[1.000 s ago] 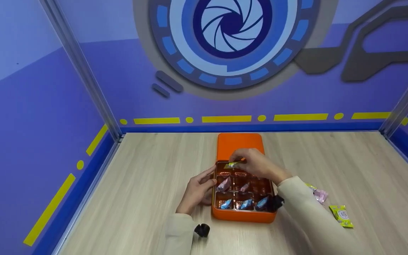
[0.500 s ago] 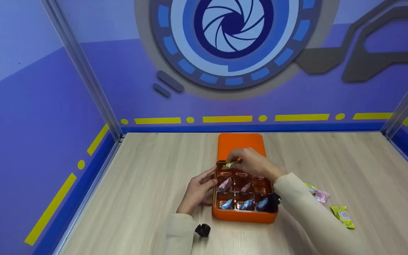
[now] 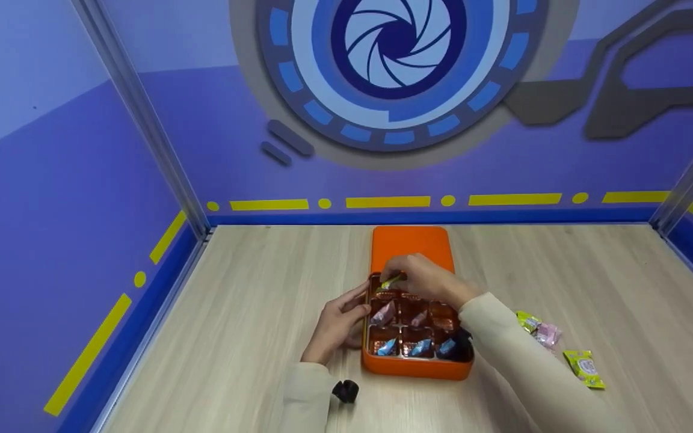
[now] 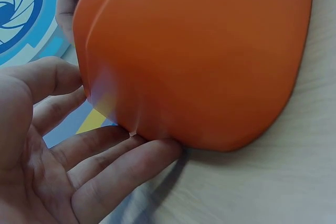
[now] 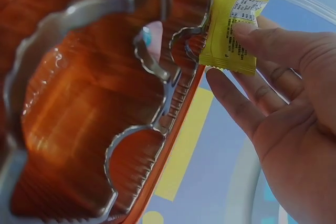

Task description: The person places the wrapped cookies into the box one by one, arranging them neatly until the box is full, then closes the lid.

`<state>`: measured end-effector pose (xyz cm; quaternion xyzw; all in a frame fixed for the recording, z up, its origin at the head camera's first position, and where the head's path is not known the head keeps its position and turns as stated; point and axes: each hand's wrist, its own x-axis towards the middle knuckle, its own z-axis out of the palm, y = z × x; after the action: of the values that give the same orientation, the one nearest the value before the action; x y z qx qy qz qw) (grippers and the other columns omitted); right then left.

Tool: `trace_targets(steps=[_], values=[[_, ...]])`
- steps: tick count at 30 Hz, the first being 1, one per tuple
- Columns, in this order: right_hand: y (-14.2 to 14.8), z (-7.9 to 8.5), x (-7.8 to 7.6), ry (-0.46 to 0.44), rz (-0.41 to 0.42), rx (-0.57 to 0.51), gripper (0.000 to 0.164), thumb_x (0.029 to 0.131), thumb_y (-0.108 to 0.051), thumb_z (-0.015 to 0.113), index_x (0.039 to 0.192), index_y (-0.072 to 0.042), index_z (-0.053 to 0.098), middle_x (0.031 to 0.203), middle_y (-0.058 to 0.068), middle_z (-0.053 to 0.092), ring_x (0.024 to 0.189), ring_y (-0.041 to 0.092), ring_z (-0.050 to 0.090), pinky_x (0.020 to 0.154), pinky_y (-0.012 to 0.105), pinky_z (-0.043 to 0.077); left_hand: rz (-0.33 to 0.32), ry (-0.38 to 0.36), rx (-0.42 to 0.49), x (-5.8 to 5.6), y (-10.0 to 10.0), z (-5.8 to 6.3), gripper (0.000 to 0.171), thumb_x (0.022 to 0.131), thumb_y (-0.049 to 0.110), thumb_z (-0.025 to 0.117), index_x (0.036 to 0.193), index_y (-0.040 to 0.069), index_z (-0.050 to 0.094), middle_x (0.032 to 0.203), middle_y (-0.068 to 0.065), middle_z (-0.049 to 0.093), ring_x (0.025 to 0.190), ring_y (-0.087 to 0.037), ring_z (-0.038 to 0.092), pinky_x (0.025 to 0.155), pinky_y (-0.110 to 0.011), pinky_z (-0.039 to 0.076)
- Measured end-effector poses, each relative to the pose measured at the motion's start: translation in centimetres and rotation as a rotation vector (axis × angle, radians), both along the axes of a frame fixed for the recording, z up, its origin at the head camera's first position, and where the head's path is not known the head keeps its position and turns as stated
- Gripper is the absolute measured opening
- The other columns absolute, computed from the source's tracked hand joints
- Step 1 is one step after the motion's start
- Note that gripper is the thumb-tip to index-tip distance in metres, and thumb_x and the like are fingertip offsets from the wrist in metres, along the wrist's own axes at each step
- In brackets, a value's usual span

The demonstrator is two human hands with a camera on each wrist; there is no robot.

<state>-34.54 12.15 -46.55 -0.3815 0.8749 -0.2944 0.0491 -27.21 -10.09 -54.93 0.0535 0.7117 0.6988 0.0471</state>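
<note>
An orange box (image 3: 417, 367) with a divided inner tray stands on the table, its orange lid (image 3: 411, 242) behind it. My right hand (image 3: 421, 278) pinches a yellow wrapped candy (image 5: 217, 38) between thumb and fingers over the back-left compartment. Fingertips of my left hand (image 3: 335, 322) rest along the box's left wall, the thumb near the rim. In the left wrist view those fingers are loosely extended against the orange side. Pink candies (image 3: 384, 314) lie in the middle row, and blue candies (image 3: 421, 347) fill the front row. My right hand covers part of the back row.
Right of the box, partly beside my right sleeve, lie a green-yellow candy (image 3: 585, 368), a pink candy (image 3: 548, 334) and another yellow candy (image 3: 527, 322). A black wrist mount (image 3: 345, 391) shows by my left sleeve. Blue printed panels (image 3: 298, 108) wall the table's back and sides.
My right hand has shifted slightly left with the yellow candy, which now sits deeper in the back-left corner. My left hand keeps its place on the box.
</note>
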Motion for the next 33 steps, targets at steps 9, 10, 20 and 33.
trace_targets(steps=[9,10,20,33], values=[[-0.3,-0.5,0.0,0.023,0.017,0.022,0.019,0.098,0.006,0.071,0.11,-0.007,0.079,0.108,0.005,0.076,0.102,0.023,0.069,0.096,0.044,0.059,-0.005,-0.003,-0.01,0.1,-0.1,0.0,0.051,0.103,0.016,0.069,0.153,0.02,0.06,0.148,-0.016,0.061,0.132,-0.034,0.062,0.101,-0.05,0.055],[-0.3,-0.5,0.0,0.028,0.019,0.025,0.019,0.099,0.006,0.071,0.11,-0.007,0.079,0.108,0.005,0.076,0.102,0.023,0.07,0.096,0.044,0.059,-0.009,-0.005,-0.007,0.0,-0.1,-0.1,0.051,0.103,0.016,0.069,0.153,0.02,0.06,0.149,-0.015,0.061,0.132,-0.033,0.062,0.103,-0.049,0.054],[-0.4,-1.1,0.1,0.048,0.01,0.018,0.021,0.099,0.006,0.071,0.111,-0.008,0.08,0.108,0.004,0.076,0.101,0.022,0.07,0.095,0.043,0.059,-0.025,0.005,0.018,0.1,-0.1,0.0,0.051,0.104,0.014,0.068,0.154,0.017,0.059,0.148,-0.014,0.061,0.134,-0.03,0.061,0.108,-0.043,0.051],[-0.4,-1.1,0.5,0.029,-0.021,0.003,0.019,0.101,0.0,0.071,0.116,-0.007,0.08,0.112,0.005,0.076,0.105,0.023,0.07,0.097,0.044,0.058,-0.018,0.015,0.004,-0.2,-0.1,-0.2,0.05,0.104,0.012,0.067,0.153,0.019,0.061,0.149,-0.011,0.061,0.135,-0.026,0.06,0.109,-0.04,0.05]])
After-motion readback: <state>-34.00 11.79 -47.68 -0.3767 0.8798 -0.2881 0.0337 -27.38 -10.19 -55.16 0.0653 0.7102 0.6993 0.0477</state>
